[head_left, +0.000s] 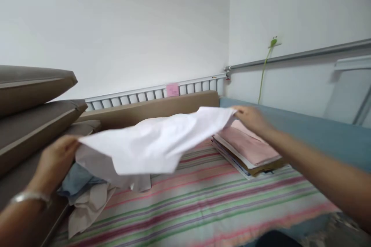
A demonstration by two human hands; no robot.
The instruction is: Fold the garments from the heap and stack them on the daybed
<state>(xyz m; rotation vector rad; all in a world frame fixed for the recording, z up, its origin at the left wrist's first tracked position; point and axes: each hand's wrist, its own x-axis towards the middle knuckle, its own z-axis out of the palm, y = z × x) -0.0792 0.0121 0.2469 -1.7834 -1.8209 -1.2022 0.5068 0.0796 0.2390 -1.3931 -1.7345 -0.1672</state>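
Observation:
A white piece of cloth [153, 142], perhaps a garment, is stretched out in the air between my two hands. My left hand [59, 156] is closed on its left corner, with a silver bracelet on the wrist. The opposite corner is pinched in my right hand [249, 117]. Beneath the left side lies a loose heap with a blue cloth [78, 179] and a beige cloth [89, 204]. Below and beyond my right hand sits a stack of folded clothes [246, 142], a pink piece on top. The white cloth's exact kind cannot be made out.
A striped sheet [203, 208] covers the bed. Several grey-brown cushions [34, 123] are piled at the left. A brown padded board [156, 108] and a blue one [304, 127] border the back and right. A radiator [130, 98] and a green cord [263, 75] are against the walls.

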